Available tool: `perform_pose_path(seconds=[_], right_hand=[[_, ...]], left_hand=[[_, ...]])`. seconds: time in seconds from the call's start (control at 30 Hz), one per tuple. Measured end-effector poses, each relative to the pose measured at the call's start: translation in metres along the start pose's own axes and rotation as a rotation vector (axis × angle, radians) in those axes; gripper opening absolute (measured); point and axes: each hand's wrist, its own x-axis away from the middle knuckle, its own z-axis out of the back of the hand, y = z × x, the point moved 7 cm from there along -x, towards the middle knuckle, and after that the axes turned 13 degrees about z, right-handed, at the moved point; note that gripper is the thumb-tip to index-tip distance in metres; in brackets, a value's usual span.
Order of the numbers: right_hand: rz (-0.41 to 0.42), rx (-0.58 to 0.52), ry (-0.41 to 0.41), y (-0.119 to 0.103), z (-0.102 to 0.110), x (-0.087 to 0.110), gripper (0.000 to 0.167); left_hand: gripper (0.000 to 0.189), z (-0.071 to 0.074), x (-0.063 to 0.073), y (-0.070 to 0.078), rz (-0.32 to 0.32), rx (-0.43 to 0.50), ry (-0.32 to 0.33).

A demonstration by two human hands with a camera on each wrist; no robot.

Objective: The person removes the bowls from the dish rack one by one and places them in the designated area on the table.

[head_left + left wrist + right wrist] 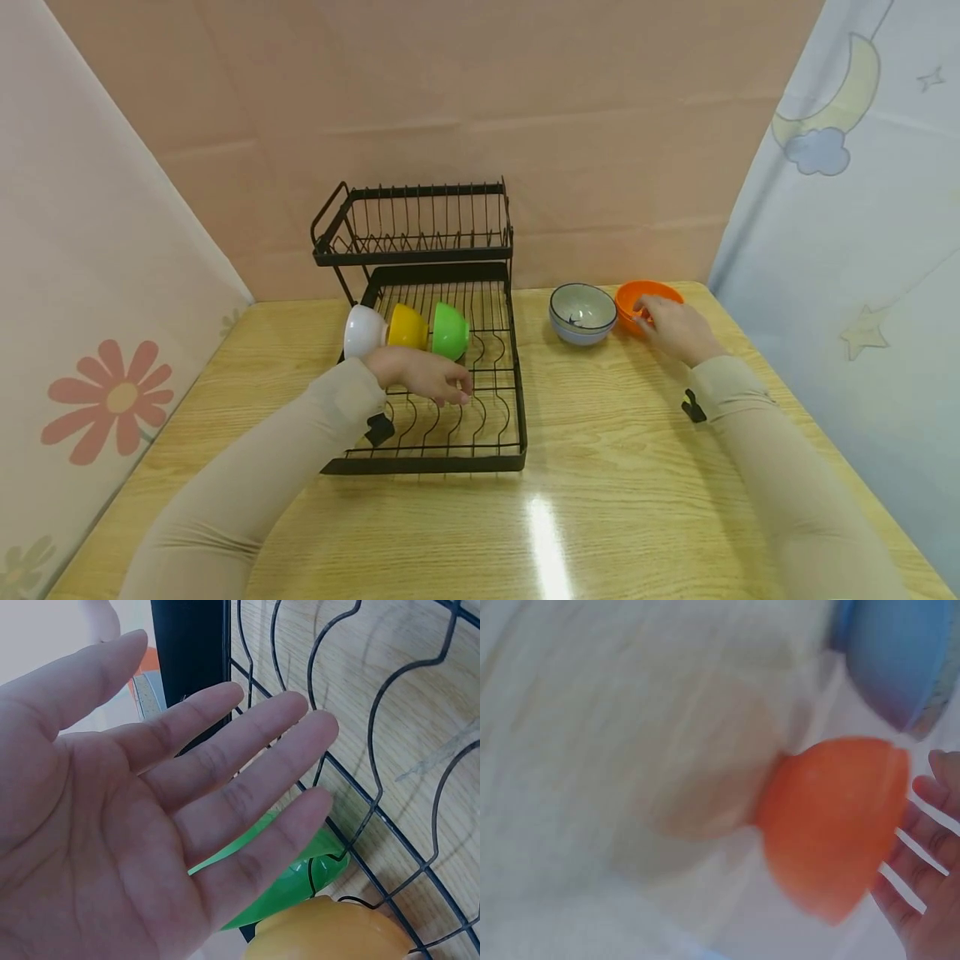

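My left hand [423,373] hovers over the lower tier of a black dish rack [522,417], its fingers loosely extended and holding nothing. Behind it, a white bowl [363,332], a yellow bowl [407,326] and a green bowl [450,331] stand on edge in a row on the rack. In the left wrist view, the palm faces the camera and partly covers the green bowl [289,892]. My right hand [678,329] is at the orange bowl [633,292] on the table, fingertips right at its rim. The right wrist view has these fingers [922,877] spread beside the rim.
A pale blue-grey bowl [582,312] with a dark rim stands just left of the orange one. The rack's slatted upper tier [420,257] rises at the back. Pink cloth [600,167] hangs behind the wooden table [615,467], with patterned cloths at both sides.
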Motion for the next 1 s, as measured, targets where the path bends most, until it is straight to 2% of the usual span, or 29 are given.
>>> perform_pose_path(seconds=[0.1, 0.27, 0.47, 0.57, 0.67, 0.8, 0.87, 1.0], right_hand=[[0.010, -0.007, 0.033, -0.010, 0.009, -0.007, 0.018], [0.083, 0.000, 0.140, -0.040, 0.027, -0.021, 0.015], [0.227, -0.002, 0.204, -0.086, 0.040, -0.035, 0.014], [0.317, -0.014, 0.188, -0.112, 0.041, -0.040, 0.015], [0.413, -0.026, 0.142, -0.136, 0.037, -0.043, 0.015], [0.495, -0.048, 0.024, -0.160, 0.025, -0.045, 0.007], [0.501, -0.073, -0.057, -0.166, 0.016, -0.045, 0.004], [0.460, -0.156, -0.261, -0.169, -0.003, -0.041, 0.008]], left_hand=[[0.037, 0.000, 0.000, 0.000, 0.003, 0.003, -0.004], [0.037, -0.001, -0.001, 0.001, 0.002, 0.010, -0.009], [0.036, -0.002, -0.003, 0.002, -0.010, -0.004, -0.011], [0.036, -0.002, -0.004, 0.002, -0.016, -0.011, -0.012], [0.036, -0.002, -0.004, 0.002, -0.024, -0.017, -0.011], [0.036, -0.001, -0.003, 0.002, -0.027, -0.011, -0.011], [0.036, -0.001, -0.003, 0.003, -0.027, -0.009, -0.011], [0.036, -0.001, -0.003, 0.004, -0.025, -0.008, -0.008]])
